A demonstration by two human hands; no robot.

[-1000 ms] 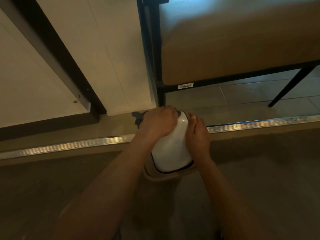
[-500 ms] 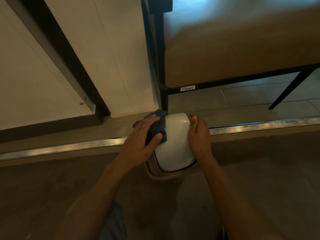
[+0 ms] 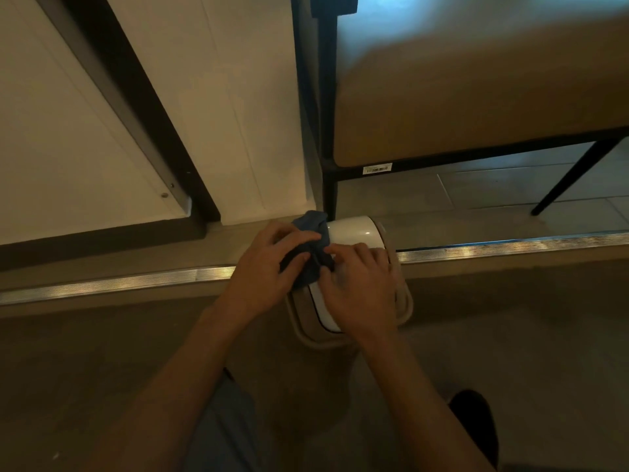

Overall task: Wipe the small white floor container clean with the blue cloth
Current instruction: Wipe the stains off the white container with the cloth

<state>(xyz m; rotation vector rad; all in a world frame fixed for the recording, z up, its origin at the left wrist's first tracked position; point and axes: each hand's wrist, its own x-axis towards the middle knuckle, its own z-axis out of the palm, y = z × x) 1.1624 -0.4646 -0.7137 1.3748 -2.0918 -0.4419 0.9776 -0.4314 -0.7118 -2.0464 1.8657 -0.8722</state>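
Two forearms reach forward from the bottom of the view, over the dim floor (image 3: pixel 102 369), and meet on top of the small white container (image 3: pixel 354 231). The left hand (image 3: pixel 272 270) lies over the blue cloth (image 3: pixel 311 221), fingers curled on the bunched fabric and pressing it against the container's domed white lid, on its left side. The right hand (image 3: pixel 357 287) rests on the lid just beside it, fingers bent, with the fingertips touching the cloth's edge; whether they pinch the fabric or only steady the lid I cannot tell. The container stands on the floor against a metal threshold strip (image 3: pixel 510 245), its beige rim showing under the white lid.

It looks like light, hollow plastic with a glossy, slippery skin, so it would likely slide or tip under a hard sideways rub. The lid appears to sit in a frame and may rock or swing, so a steadying hold is better taken on the beige rim or the lid's far edge than in its middle. The cloth is soft and limp and will bunch; it works best folded flat under the palm.

Beyond the strip lie pale floor tiles, the black metal frame (image 3: pixel 328 131) and tan cushion of a seat on the right, and white wall panels (image 3: pixel 85 114) with a dark diagonal rail on the left.
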